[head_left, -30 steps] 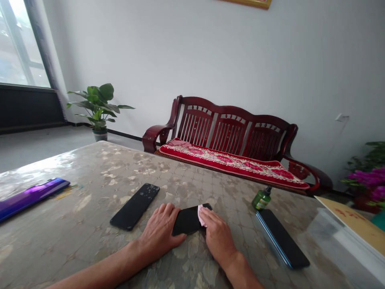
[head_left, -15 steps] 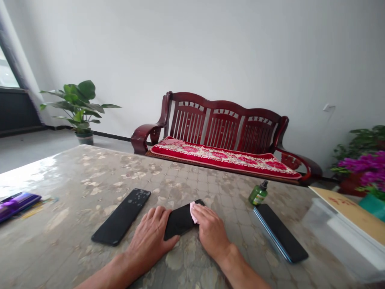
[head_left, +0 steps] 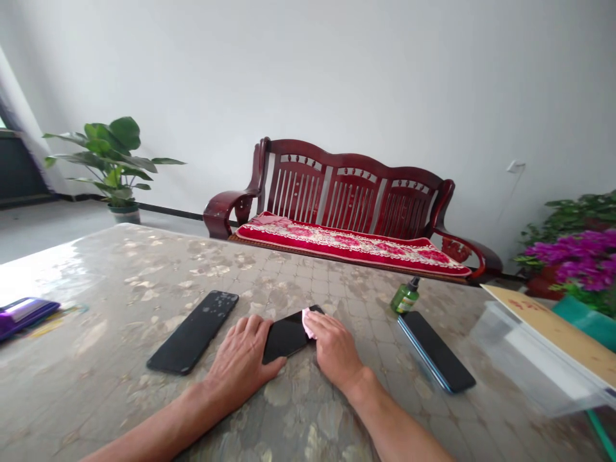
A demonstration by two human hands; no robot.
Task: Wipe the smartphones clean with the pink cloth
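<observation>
A black smartphone (head_left: pixel 287 335) lies at a slant on the patterned tabletop (head_left: pixel 298 410). My left hand (head_left: pixel 244 353) grips its left end, thumb along the near edge and fingers over the far side. My right hand (head_left: pixel 337 346) presses a small pink cloth (head_left: pixel 308 323) onto the phone's right end; the fingertips partly hide the cloth. To the left of my hands lies a longer black phone-shaped slab (head_left: pixel 190 337) with pale spots or drops at its far end. On the right are another phone (head_left: pixel 437 351) with a blue edge and a small green spray bottle (head_left: pixel 405 297) standing behind it.
A clear plastic box (head_left: pixel 524 362) with a tan card (head_left: pixel 553 324) on top stands at the right edge. A purple pack (head_left: pixel 26 314) lies far left. Beyond the table are a red wooden bench (head_left: pixel 337 186), a potted plant (head_left: pixel 120 167) and purple flowers (head_left: pixel 572 256).
The whole view has shifted slightly, so things on the table appear a little higher. Both hands keep nearly the same places on the phone, and the cloth stays at its right end.
</observation>
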